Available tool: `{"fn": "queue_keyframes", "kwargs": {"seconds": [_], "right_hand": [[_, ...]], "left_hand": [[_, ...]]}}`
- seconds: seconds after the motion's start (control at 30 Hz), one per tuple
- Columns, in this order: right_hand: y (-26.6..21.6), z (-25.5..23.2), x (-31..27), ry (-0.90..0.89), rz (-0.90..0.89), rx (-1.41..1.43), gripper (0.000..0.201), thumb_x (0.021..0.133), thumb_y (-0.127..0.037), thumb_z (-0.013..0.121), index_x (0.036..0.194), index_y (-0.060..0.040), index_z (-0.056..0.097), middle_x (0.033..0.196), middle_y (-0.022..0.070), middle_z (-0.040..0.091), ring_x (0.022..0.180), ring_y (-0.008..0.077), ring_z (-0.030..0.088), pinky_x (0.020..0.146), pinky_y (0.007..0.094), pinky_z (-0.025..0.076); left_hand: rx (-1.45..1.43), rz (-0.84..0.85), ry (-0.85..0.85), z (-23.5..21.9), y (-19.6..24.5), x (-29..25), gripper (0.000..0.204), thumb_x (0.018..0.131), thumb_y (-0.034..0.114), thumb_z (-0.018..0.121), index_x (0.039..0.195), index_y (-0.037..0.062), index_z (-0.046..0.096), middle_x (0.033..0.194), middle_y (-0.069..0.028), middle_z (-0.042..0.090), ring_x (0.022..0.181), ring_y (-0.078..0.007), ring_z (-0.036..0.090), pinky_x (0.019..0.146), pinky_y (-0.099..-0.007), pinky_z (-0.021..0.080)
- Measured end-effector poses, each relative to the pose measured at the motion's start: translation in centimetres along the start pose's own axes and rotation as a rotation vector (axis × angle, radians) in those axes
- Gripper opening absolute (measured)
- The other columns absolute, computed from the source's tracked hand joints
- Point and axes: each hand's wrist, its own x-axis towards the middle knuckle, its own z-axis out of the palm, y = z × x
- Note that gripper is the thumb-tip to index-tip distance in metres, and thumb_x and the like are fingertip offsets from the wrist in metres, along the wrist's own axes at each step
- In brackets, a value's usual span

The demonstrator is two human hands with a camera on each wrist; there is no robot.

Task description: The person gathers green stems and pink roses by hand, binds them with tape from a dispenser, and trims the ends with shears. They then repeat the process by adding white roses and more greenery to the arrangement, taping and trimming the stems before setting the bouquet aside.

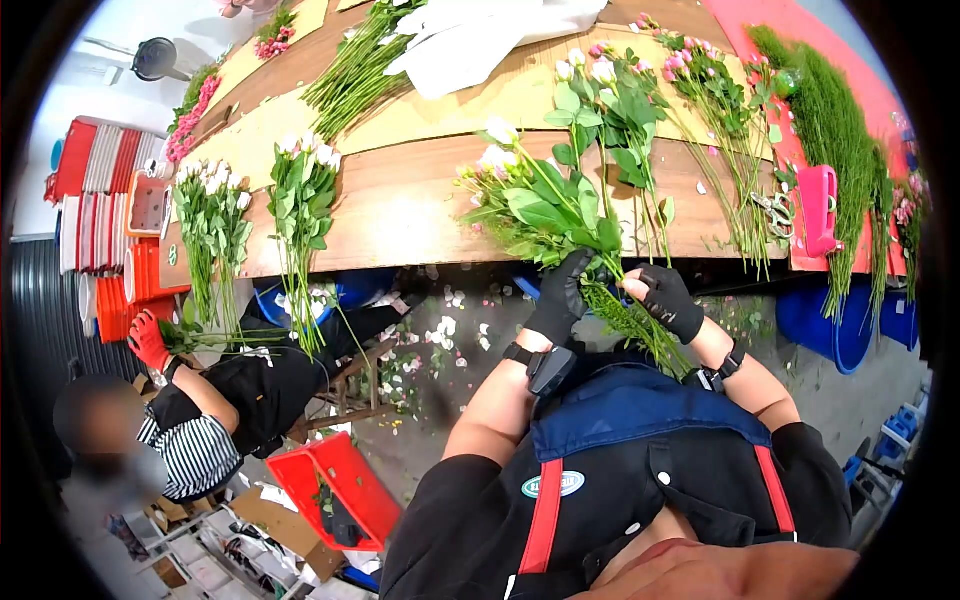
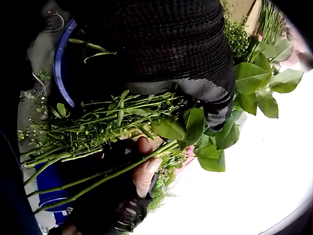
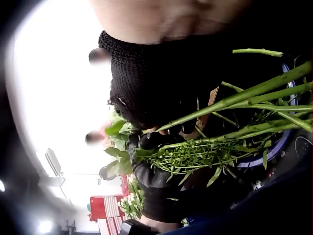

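Observation:
At the table's front edge, a bunch of flowers [image 1: 540,205] with white and pale pink blooms and broad green leaves points away from the person. My left hand [image 1: 562,300], in a black glove, grips the bunch around its stems, and its curled fingers show in the left wrist view. Close beside it, my right hand [image 1: 668,305], in a black glove with bare fingertips, pinches a green flower stem [image 2: 105,181] between thumb and finger. Thin leafy stems [image 3: 195,154] hang down between the hands toward the person's apron [image 1: 640,415].
On the wooden table [image 1: 400,200] lie rose bundles [image 1: 300,200], pink flowers [image 1: 720,100], scissors [image 1: 775,212] and a pink tool [image 1: 818,212]. Blue tubs [image 1: 830,320] stand below. Another person with a red glove [image 1: 150,340] sits at left near a red crate [image 1: 335,490].

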Motion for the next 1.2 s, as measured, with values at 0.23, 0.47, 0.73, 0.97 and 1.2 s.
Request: {"fn": "queue_keyframes", "kwargs": {"seconds": [0.23,0.47,0.73,0.97,1.2], "right_hand": [[0.5,0.2,-0.5,0.042,-0.119,-0.08,0.017,0.084,-0.017,0.065,0.089,-0.0003,0.066,0.07,0.0092,0.063,0.065,0.0151,0.059,0.062,0.0292,0.046],[-0.6,1.4,0.4,0.018,-0.444,-0.426,0.015,0.079,-0.017,0.066,0.076,-0.003,0.066,0.07,0.0158,0.062,0.066,0.0349,0.06,0.06,0.0425,0.046],[1.6,-1.6,2.2,0.051,0.021,-1.072,0.022,0.077,-0.029,0.068,0.077,-0.007,0.065,0.074,0.012,0.059,0.075,0.0323,0.06,0.066,0.0428,0.047],[3.3,-1.4,1.8,0.332,-0.31,-0.49,0.015,0.075,-0.016,0.069,0.075,-0.0033,0.062,0.069,0.0135,0.056,0.065,0.0316,0.058,0.058,0.0394,0.045],[1.1,1.7,2.1,0.173,-0.372,-0.377,0.015,0.076,-0.018,0.071,0.078,-0.004,0.065,0.07,0.0143,0.059,0.067,0.0318,0.06,0.059,0.0399,0.047]], "left_hand": [[-0.104,0.046,-0.068,-1.9,1.0,0.4,0.031,0.096,0.021,0.049,0.121,0.0025,0.053,0.115,-0.0091,0.06,0.103,-0.0219,0.059,0.091,-0.038,0.049],[0.103,0.086,-0.275,-3.4,1.4,-0.8,0.032,0.098,0.02,0.049,0.124,0.0024,0.05,0.117,-0.0096,0.058,0.105,-0.0229,0.059,0.09,-0.0386,0.05],[-0.251,-0.008,-0.245,-3.0,1.6,-0.6,0.038,0.095,0.037,0.042,0.106,0.0028,0.056,0.106,-0.014,0.061,0.1,-0.035,0.06,0.096,-0.0544,0.045],[-0.028,0.087,-0.194,-1.9,0.8,-1.6,0.031,0.096,0.025,0.045,0.111,-0.0003,0.053,0.109,-0.0169,0.059,0.101,-0.0354,0.06,0.09,-0.052,0.05],[0.107,0.087,-0.223,-3.4,-0.2,-1.5,0.033,0.098,0.022,0.042,0.121,-0.0005,0.05,0.115,-0.0129,0.058,0.103,-0.0283,0.06,0.092,-0.0402,0.049]]}}
